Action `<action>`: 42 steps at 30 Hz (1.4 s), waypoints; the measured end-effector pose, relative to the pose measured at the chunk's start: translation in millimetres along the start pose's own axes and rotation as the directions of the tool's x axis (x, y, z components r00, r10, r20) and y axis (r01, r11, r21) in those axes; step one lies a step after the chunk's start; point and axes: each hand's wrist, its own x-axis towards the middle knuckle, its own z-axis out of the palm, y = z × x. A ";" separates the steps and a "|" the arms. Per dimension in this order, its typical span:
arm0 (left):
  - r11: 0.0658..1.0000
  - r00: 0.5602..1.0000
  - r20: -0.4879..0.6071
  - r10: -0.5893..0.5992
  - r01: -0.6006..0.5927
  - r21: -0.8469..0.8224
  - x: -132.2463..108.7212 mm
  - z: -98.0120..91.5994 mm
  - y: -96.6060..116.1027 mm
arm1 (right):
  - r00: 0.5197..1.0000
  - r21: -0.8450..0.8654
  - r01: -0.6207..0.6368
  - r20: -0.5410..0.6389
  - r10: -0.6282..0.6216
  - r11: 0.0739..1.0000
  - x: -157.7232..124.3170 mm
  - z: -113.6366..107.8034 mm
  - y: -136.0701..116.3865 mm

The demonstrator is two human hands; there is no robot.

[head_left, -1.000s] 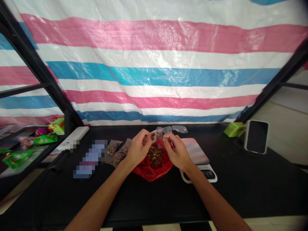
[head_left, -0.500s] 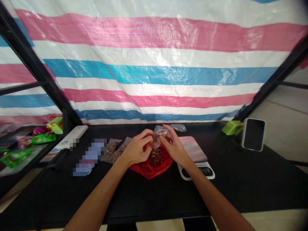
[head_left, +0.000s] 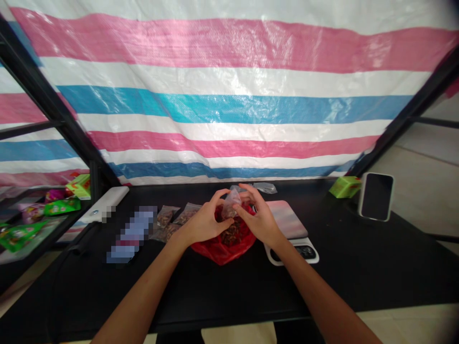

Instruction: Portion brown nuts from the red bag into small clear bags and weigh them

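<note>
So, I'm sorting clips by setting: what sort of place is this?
Perhaps a makeshift workspace: striped sheeting forms the backdrop, and a flat scale sits near a red bag holding small brown pieces.

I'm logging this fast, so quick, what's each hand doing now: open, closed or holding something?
Left hand: open, curved beside the clear bag; whether it touches cannot be told.
Right hand: closed, holding the clear bag.

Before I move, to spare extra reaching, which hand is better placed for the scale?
Right, most likely: the right hand is close beside the scale, while the left hand is farther off, at the opposite side of the red bag.
</note>
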 end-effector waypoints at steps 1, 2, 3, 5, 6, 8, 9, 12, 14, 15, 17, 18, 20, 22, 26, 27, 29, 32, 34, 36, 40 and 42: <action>1.000 1.000 0.002 -0.002 0.002 -0.001 0.0 -0.8 1.3 | 1.000 0.002 0.009 -0.015 -0.009 1.000 0.4 -0.2 -0.4; 1.000 1.000 0.001 -0.006 0.006 -0.003 0.1 -1.2 2.5 | 0.999 0.002 0.017 -0.028 -0.017 1.000 0.7 -0.4 -0.9; 1.000 1.000 -0.004 -0.009 0.009 -0.002 0.1 -1.4 3.6 | 0.999 0.000 0.027 -0.039 -0.027 1.000 0.9 -0.7 -1.5; 1.000 1.000 -0.029 -0.009 0.009 0.003 0.0 -1.1 5.2 | 0.997 -0.008 0.053 -0.048 -0.053 0.999 1.2 -1.3 -3.1; 1.000 0.999 -0.041 -0.005 0.005 0.005 0.1 -0.7 5.6 | 0.997 -0.011 0.067 -0.049 -0.068 0.998 1.3 -1.8 -4.1; 1.000 0.999 -0.049 0.000 0.000 0.002 0.2 0.2 5.7 | 0.994 -0.020 0.096 -0.049 -0.097 0.995 1.5 -2.9 -6.2; 1.000 0.999 -0.045 0.000 -0.001 -0.005 0.4 0.5 5.2 | 0.993 -0.031 0.107 -0.051 -0.109 0.994 1.6 -3.7 -7.3; 1.000 0.999 -0.046 -0.001 0.000 -0.029 1.4 0.6 1.7 | 0.986 -0.111 0.150 -0.062 -0.157 0.982 1.9 -6.3 -10.0; 0.999 0.998 -0.069 0.013 -0.016 -0.038 2.6 -0.1 -2.1 | 0.976 -0.188 0.179 -0.087 -0.198 0.966 2.5 -8.0 -10.9; 0.999 0.996 -0.088 0.026 -0.030 -0.036 3.2 -0.7 -4.3 | 0.972 -0.219 0.183 -0.104 -0.210 0.958 3.1 -8.8 -11.1; 0.998 0.988 -0.145 0.059 -0.062 -0.018 4.6 -2.4 -8.9 | 0.969 -0.252 0.155 -0.150 -0.196 0.955 5.0 -10.8 -10.4; 0.997 0.981 -0.178 0.077 -0.077 0.004 5.2 -3.5 -11.2 | 0.968 -0.252 0.125 -0.182 -0.174 0.960 6.4 -12.4 -9.4; 0.992 0.964 -0.239 0.115 -0.100 0.070 6.2 -5.9 -15.4 | 0.957 -0.238 0.051 -0.265 -0.115 0.970 9.6 -17.6 -5.8; 0.981 0.944 -0.293 0.152 -0.107 0.164 6.7 -8.8 -19.0 | 0.927 -0.223 -0.029 -0.371 -0.057 0.974 12.7 -26.7 0.2; 0.906 0.916 -0.335 0.219 -0.063 0.418 6.6 -15.3 -23.9 | 0.851 -0.327 -0.261 -0.522 0.056 0.908 15.9 -52.5 15.5; 0.877 0.917 -0.334 0.219 -0.035 0.478 6.5 -16.8 -24.5 | 0.841 -0.395 -0.330 -0.536 0.076 0.857 16.0 -58.3 18.8; 0.829 0.908 -0.372 0.194 0.051 0.557 6.1 -19.7 -24.4 | 0.835 -0.559 -0.405 -0.548 0.044 0.723 15.5 -66.1 23.0; 0.770 0.828 -0.541 0.149 0.246 0.589 5.2 -25.5 -21.9 | 0.889 -0.734 -0.283 -0.442 -0.118 0.618 14.3 -66.1 21.7; 0.692 0.763 -0.636 0.114 0.398 0.602 4.4 -31.6 -19.9 | 0.951 -0.748 -0.086 -0.259 -0.169 0.658 12.8 -59.4 16.3; 0.577 0.745 -0.666 0.032 0.530 0.621 2.8 -39.2 -19.2 | 0.986 -0.715 0.065 -0.063 -0.156 0.696 10.2 -50.0 9.9; 0.360 0.776 -0.613 -0.152 0.620 0.696 -3.2 -53.4 -26.2 | 0.983 -0.734 0.161 0.179 -0.040 0.660 3.9 -33.2 2.7; 0.340 0.826 -0.516 -0.229 0.564 0.752 -6.6 -56.2 -33.9 | 0.973 -0.739 0.175 0.230 0.001 0.651 2.4 -29.4 2.7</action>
